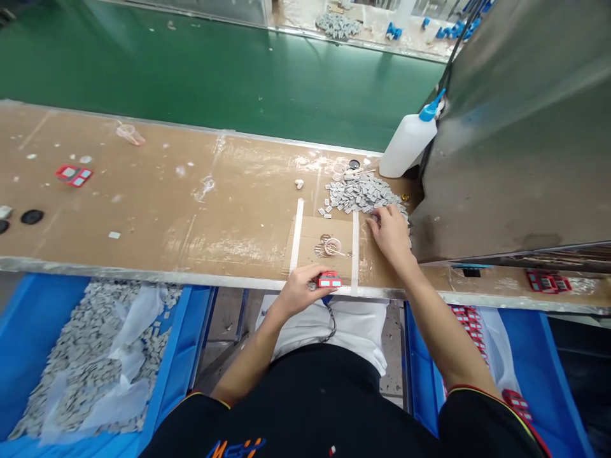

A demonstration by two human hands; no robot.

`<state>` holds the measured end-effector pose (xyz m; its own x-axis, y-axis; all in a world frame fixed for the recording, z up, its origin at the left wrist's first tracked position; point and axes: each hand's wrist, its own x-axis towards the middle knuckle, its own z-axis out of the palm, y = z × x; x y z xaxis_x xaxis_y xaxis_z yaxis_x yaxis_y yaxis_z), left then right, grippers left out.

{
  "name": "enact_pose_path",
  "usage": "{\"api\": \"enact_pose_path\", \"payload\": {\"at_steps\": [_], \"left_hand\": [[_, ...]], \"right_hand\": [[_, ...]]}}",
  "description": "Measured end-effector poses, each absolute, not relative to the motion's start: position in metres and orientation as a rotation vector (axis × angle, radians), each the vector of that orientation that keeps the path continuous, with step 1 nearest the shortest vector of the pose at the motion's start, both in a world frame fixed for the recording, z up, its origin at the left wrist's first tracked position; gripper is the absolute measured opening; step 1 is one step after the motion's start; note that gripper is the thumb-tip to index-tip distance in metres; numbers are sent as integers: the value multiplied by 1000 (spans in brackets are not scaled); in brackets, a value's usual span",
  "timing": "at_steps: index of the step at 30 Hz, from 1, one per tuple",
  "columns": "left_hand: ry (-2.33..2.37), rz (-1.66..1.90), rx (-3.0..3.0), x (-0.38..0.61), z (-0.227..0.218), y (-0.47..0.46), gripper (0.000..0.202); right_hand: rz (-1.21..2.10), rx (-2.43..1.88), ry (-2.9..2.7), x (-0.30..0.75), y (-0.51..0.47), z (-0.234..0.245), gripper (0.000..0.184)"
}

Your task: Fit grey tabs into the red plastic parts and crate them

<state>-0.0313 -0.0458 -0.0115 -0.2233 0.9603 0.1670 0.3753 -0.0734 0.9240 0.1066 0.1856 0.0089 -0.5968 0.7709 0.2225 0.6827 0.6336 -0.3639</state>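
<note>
My left hand (300, 290) is closed on a small red plastic part (330, 280) with pale rectangular windows, held at the front edge of the bench. My right hand (392, 233) reaches to the near side of a pile of small grey plastic pieces (360, 193). Its thumb and fingers are bent together at the pile; whatever is between the fingertips is too small to make out. Between the hands, a small cup (333, 246) with a thin stick in it rests on a cardboard piece (310, 230) taped down at both sides.
A white bottle (408, 146) with a blue nozzle stands behind the pile, beside a metal panel (515, 140). A green conveyor belt (214, 76) runs beyond the bench. Blue bins hold grey pieces (90, 343) at left and red parts (470, 324) at right.
</note>
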Motion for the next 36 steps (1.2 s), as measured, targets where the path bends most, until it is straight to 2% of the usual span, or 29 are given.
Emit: {"api": "enact_pose_path", "payload": {"at_steps": [3,6,10,13,16,21,27,36], "left_hand": [[1578,1311,1457,-32,-13,-47,35],[1461,1391,1507,-32,-14,-49,51],[1360,1466,1590,-29,-11,-52,61],[1336,1459,1655,-24,-7,-53,63],[1319,1448,1685,-19,-6,-54,61],[1350,1398,1560,-13,-4,-56,48],[1387,1348,1624,-15,-1,-57,35],[1347,1463,1802,-16,-1,-52,35]], "right_hand": [[201,-1239,-2642,95,194,10,24],[303,-1184,-2671,100,189,26,28],[878,-906,-2477,127,144,56,11],[1321,-726,-2293,146,92,68,12],[1525,-699,-2212,158,59,67,14],[1533,-851,-2228,163,55,58,26],[1465,-827,-2273,163,60,64,29],[1329,-758,-2231,164,51,52,13]]}}
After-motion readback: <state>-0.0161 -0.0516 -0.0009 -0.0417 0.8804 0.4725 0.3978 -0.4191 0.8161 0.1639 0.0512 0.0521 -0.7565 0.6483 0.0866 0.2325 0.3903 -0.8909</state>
